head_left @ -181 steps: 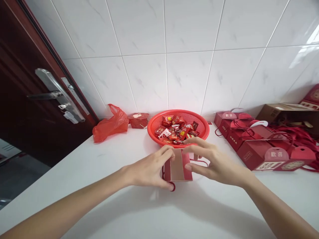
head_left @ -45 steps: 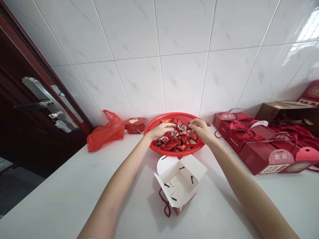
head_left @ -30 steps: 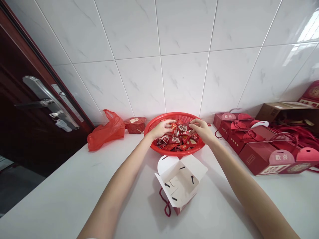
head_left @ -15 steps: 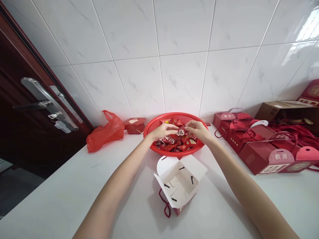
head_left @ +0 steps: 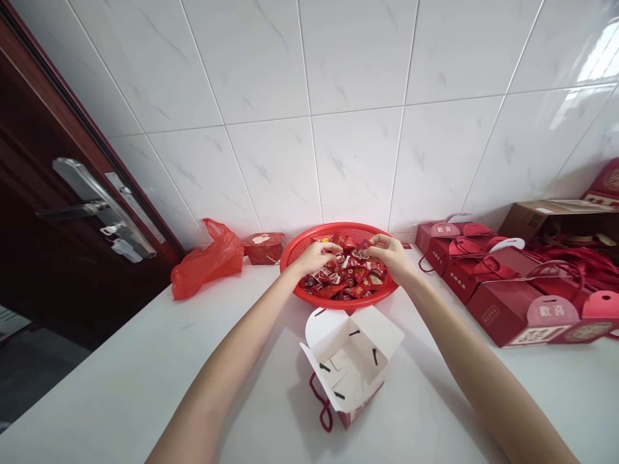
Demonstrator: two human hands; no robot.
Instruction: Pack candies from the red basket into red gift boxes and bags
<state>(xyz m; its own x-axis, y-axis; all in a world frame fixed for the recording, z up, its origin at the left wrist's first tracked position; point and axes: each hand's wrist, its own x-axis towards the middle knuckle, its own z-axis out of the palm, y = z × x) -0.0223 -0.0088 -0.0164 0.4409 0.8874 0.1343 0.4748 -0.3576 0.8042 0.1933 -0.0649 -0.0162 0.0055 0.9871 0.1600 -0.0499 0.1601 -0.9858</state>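
Both hands' fingers [head_left: 333, 247] in red basket [head_left: 309, 298], among wrapped sweets [head_left: 338, 278]

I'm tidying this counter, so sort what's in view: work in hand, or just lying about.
In the work:
- red basket, left hand and right hand at it
- wrapped sweets inside
- open box in front
- closed handled boxes, probably, with similar red cords

Seemingly just lying about:
- red plastic bag
- small red box by the wall
- cardboard carton, purpose unclear
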